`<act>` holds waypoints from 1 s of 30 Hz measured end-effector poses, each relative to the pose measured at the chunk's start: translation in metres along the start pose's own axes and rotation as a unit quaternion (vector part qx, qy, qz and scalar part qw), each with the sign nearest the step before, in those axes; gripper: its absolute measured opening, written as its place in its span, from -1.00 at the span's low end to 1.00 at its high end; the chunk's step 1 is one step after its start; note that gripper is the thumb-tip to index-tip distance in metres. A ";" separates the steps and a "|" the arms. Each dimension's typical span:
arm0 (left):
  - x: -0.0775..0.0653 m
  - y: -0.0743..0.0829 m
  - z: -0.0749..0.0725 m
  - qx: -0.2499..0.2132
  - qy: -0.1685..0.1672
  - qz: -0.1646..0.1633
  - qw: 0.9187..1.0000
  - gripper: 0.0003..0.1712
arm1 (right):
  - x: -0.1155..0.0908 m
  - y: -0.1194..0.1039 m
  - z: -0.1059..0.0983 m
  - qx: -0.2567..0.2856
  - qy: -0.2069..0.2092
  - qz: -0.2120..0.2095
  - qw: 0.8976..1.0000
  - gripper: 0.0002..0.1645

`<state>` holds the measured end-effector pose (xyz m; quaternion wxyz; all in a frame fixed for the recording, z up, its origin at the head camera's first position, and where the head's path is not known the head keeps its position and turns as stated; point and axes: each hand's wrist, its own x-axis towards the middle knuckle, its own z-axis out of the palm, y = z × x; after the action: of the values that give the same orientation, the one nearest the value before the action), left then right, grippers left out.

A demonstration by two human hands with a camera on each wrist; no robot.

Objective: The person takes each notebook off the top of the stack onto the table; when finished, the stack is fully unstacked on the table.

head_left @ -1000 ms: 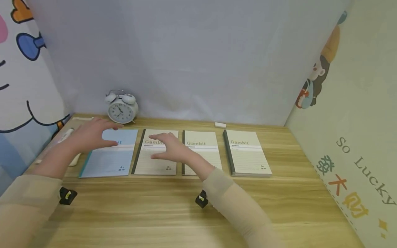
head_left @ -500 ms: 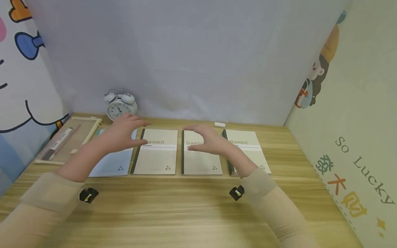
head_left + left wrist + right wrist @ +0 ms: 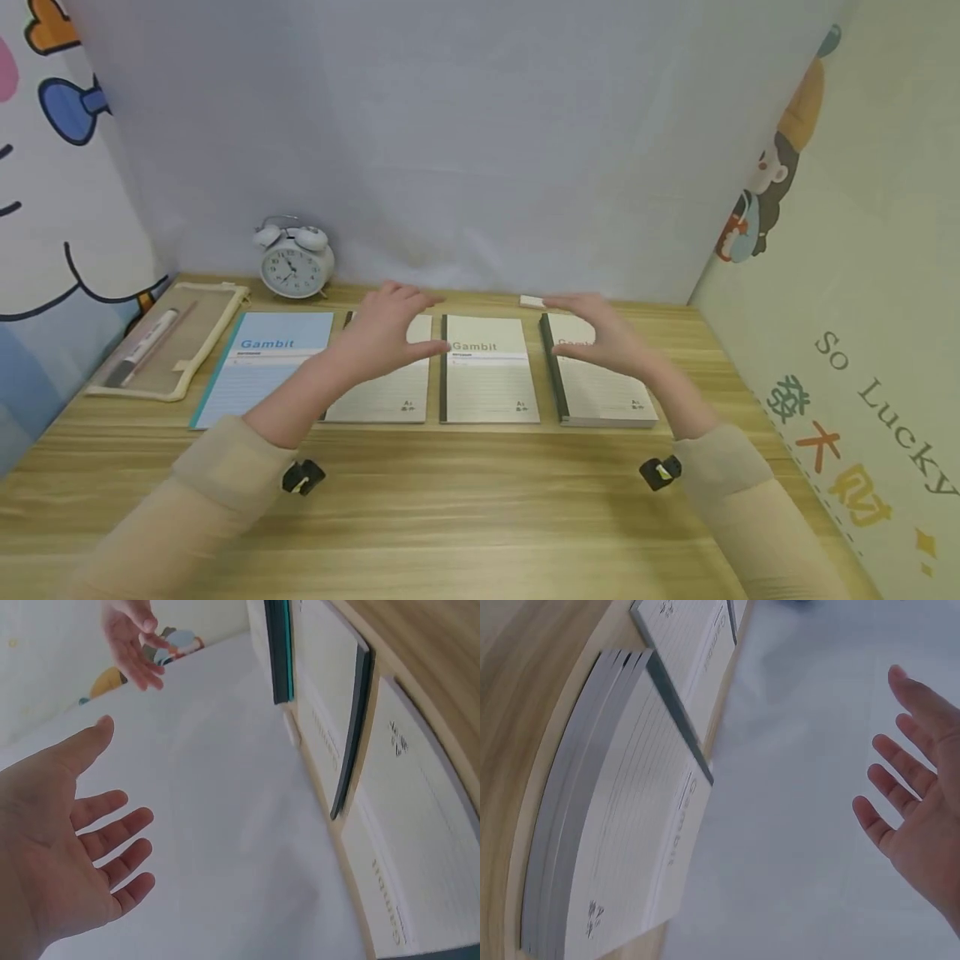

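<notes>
In the head view my left hand (image 3: 382, 329) hovers above a cream notebook (image 3: 382, 400), partly covering it. My right hand (image 3: 603, 333) floats over the stack of notebooks (image 3: 603, 400) at the right end of the row. Both hands hold nothing, palms facing each other, thumbs apart from the fingers. Between them lies another cream notebook (image 3: 489, 375) with a dark spine. A blue notebook (image 3: 262, 367) starts the row on the left. The left wrist view shows spread fingers (image 3: 124, 825); the right wrist view shows the stack's layered edge beside my relaxed right fingers.
A mesh pouch (image 3: 187, 333) with a marker (image 3: 150, 346) inside lies at the far left. Behind the blue notebook stands a white alarm clock (image 3: 295, 262). A white eraser (image 3: 532, 302) sits near the back cloth. Printed panels flank the table (image 3: 450, 517) on both sides.
Both hands have swept rightward above the row, the left from the blue notebook to the second, the right from the second to the stack. The notebooks stay in place.
</notes>
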<state>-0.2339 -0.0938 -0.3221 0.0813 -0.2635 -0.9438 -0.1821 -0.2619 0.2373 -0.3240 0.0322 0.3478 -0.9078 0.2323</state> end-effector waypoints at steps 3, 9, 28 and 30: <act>0.007 0.015 0.014 -0.018 0.004 -0.004 1.000 -0.16 | -0.014 0.013 -0.007 0.003 0.009 0.015 1.000 -0.21; 0.022 0.041 0.039 -0.058 0.008 0.002 0.998 -0.08 | -0.036 0.035 -0.018 -0.003 0.009 0.050 0.999 -0.21; 0.062 0.078 0.120 -0.144 -0.029 0.009 0.989 0.08 | -0.076 0.092 -0.004 0.051 -0.012 0.150 0.987 -0.09; 0.065 0.082 0.127 -0.147 -0.038 0.011 0.988 0.10 | -0.079 0.097 0.000 0.057 -0.013 0.155 0.986 -0.07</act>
<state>-0.2530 0.0508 -0.3978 0.0079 -0.2893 -0.9062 -0.3084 -0.2649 0.3490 -0.3801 -0.0358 0.2076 -0.9363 0.2809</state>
